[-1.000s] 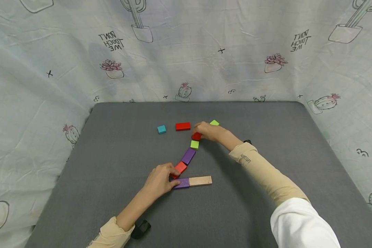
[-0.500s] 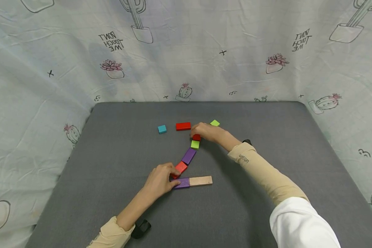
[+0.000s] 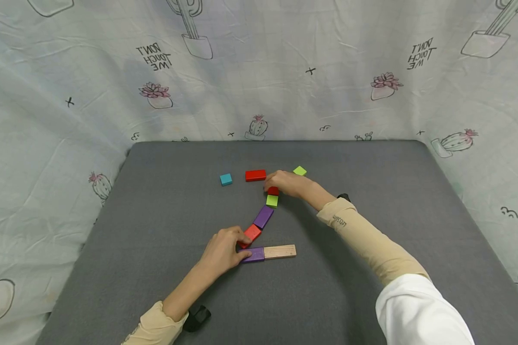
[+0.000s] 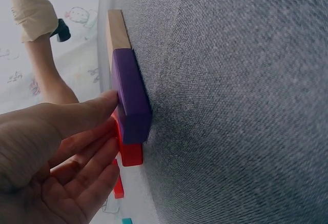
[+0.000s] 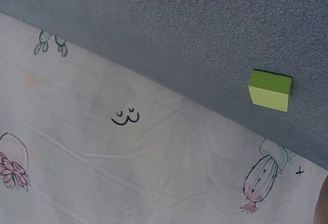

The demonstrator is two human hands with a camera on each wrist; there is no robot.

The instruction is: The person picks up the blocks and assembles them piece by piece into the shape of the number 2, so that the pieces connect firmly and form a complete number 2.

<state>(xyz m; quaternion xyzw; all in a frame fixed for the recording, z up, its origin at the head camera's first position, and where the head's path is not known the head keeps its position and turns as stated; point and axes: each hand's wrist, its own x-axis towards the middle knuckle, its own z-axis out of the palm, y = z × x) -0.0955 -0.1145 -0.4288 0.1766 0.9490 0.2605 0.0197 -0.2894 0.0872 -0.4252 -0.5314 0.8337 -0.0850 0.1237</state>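
Observation:
My left hand [image 3: 224, 247] rests at the near end of a curved row of wooden blocks. Its thumb lies on a purple block [image 4: 131, 88], and its fingertips touch a red block [image 3: 252, 233] beside it. From there the row runs through another purple block [image 3: 263, 217] and a light green block [image 3: 272, 201]. At the far end, my right hand [image 3: 287, 183] grips a dark red block [image 3: 273, 190], partly hidden by its fingers, right against the green one. A plain wooden block [image 3: 280, 251] continues to the right from the near purple block.
Behind the row lie a red block [image 3: 255, 176] and a small blue block [image 3: 226, 179]. Another green block [image 5: 270, 90] lies just beyond my right hand. The grey table [image 3: 371, 191] ends at a hanging cactus-print cloth [image 3: 285, 96] around the back and sides.
The dark red block in my right hand has turned to line up squarely with the green block, the fingers shifting slightly left. My left hand has stayed in place.

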